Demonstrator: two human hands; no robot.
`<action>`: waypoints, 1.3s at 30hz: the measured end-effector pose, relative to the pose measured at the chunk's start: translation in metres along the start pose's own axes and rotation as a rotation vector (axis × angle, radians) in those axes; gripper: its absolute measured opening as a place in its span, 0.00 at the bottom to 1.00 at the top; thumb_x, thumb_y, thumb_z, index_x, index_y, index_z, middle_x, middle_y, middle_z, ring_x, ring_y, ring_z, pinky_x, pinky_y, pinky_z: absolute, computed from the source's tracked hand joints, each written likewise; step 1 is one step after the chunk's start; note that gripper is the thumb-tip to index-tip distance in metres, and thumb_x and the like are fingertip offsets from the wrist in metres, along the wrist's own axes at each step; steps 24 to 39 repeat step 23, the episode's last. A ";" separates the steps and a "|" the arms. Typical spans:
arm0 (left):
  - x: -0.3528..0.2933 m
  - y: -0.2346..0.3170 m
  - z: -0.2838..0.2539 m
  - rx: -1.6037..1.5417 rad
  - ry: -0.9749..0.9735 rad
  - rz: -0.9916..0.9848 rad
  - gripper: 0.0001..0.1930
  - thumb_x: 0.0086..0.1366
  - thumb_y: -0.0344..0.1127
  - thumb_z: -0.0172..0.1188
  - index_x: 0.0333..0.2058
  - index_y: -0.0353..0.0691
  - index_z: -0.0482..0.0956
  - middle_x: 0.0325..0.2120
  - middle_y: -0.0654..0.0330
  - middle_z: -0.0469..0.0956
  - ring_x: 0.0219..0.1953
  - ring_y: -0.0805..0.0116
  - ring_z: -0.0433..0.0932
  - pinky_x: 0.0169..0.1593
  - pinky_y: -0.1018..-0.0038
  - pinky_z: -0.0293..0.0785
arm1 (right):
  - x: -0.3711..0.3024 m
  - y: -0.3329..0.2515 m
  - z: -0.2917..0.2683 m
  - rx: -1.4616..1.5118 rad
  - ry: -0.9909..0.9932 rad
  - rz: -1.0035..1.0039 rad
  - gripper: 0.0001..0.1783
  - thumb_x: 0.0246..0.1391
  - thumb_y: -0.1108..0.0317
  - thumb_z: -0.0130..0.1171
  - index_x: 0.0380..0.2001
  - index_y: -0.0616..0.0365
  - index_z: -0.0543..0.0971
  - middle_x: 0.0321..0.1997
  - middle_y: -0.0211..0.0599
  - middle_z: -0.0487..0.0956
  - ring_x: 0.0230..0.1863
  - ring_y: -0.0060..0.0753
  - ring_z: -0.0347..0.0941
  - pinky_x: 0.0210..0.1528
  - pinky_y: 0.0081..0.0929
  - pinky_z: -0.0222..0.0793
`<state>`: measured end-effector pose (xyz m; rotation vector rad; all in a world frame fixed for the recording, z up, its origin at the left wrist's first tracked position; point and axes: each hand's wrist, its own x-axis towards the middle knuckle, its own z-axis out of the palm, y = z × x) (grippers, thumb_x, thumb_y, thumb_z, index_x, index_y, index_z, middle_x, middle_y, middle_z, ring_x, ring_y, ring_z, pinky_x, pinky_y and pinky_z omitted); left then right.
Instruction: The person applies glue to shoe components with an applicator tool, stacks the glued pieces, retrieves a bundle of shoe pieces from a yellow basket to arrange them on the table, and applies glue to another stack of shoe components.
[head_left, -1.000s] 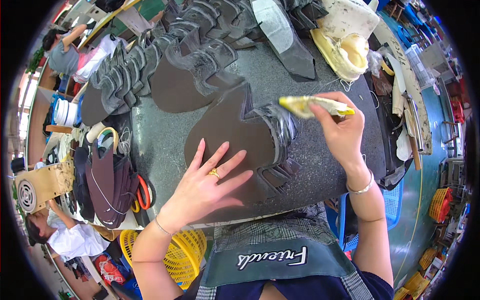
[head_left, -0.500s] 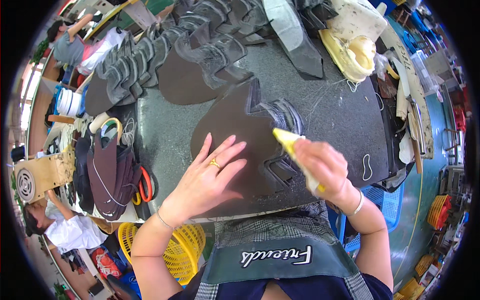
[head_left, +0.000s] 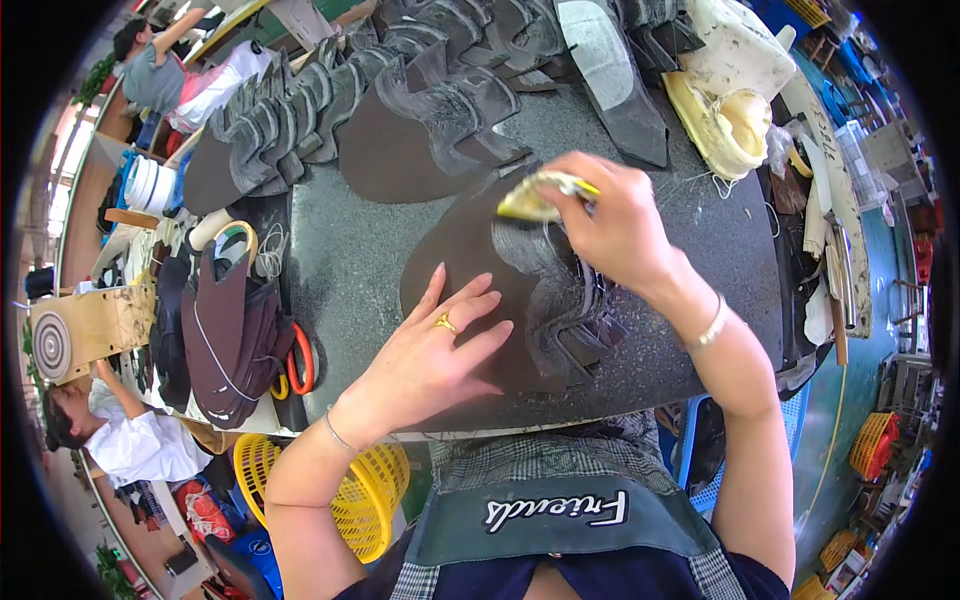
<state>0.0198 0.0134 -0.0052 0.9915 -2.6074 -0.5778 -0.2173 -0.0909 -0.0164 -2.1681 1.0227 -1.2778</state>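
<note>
My left hand (head_left: pixel 425 345) lies with its fingers spread on a brown cut piece (head_left: pixel 455 240) of flat, leather-like sheet, pressing it on the dark table. In my right hand (head_left: pixel 620 220) is a yellowish brush (head_left: pixel 525 200), its tip at the far end of the piece's wavy right edge. A greyish, wet-looking coating (head_left: pixel 530 255) covers that edge. More layered edges (head_left: pixel 600 320) show just beside it, partly under the piece. Beyond my hands, similar brown pieces (head_left: pixel 385 155) overlap in long rows, their wavy edges greyish too.
A crusted cream pot (head_left: pixel 740 125) stands at the far right, near a long grey-topped block (head_left: pixel 605 60). On the left are a tied bundle of maroon pieces (head_left: pixel 230 340) and red-handled scissors (head_left: pixel 302 358). Yellow (head_left: pixel 375 500) and blue baskets (head_left: pixel 790 430) stand below the table's near edge.
My right hand has moved the brush away from me and slightly left, to the far end of the edge. The edge now carries a broad greyish coating. My left hand stays on the piece.
</note>
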 end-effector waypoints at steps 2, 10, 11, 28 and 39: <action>0.000 0.001 -0.002 0.003 -0.010 -0.009 0.36 0.40 0.41 0.79 0.52 0.44 0.77 0.56 0.52 0.70 0.66 0.50 0.64 0.70 0.43 0.52 | 0.014 0.010 0.000 -0.131 0.017 -0.044 0.03 0.50 0.79 0.58 0.29 0.60 0.76 0.25 0.50 0.77 0.29 0.56 0.76 0.29 0.43 0.70; -0.001 0.002 -0.010 -0.033 -0.043 -0.034 0.35 0.43 0.41 0.77 0.53 0.44 0.77 0.56 0.51 0.71 0.65 0.49 0.65 0.71 0.45 0.52 | -0.043 0.011 -0.052 0.179 -0.196 -0.200 0.13 0.43 0.88 0.58 0.34 0.64 0.81 0.36 0.47 0.83 0.38 0.47 0.82 0.41 0.35 0.78; 0.003 0.000 -0.009 -0.031 -0.040 -0.023 0.35 0.43 0.41 0.77 0.53 0.44 0.77 0.56 0.51 0.71 0.65 0.49 0.65 0.71 0.45 0.52 | -0.057 0.019 -0.063 0.149 -0.185 -0.131 0.14 0.43 0.88 0.59 0.35 0.65 0.81 0.39 0.47 0.84 0.41 0.46 0.83 0.45 0.35 0.79; -0.001 0.009 -0.007 -0.061 -0.065 -0.078 0.27 0.54 0.43 0.69 0.53 0.41 0.79 0.65 0.49 0.65 0.68 0.51 0.62 0.71 0.46 0.49 | -0.076 -0.011 -0.079 0.194 -0.116 0.393 0.06 0.52 0.78 0.66 0.35 0.60 0.84 0.38 0.42 0.85 0.38 0.32 0.82 0.42 0.28 0.78; -0.001 0.009 -0.007 -0.061 -0.065 -0.078 0.27 0.54 0.43 0.69 0.53 0.41 0.79 0.65 0.49 0.65 0.68 0.51 0.62 0.71 0.46 0.49 | -0.076 -0.011 -0.079 0.194 -0.116 0.393 0.06 0.52 0.78 0.66 0.35 0.60 0.84 0.38 0.42 0.85 0.38 0.32 0.82 0.42 0.28 0.78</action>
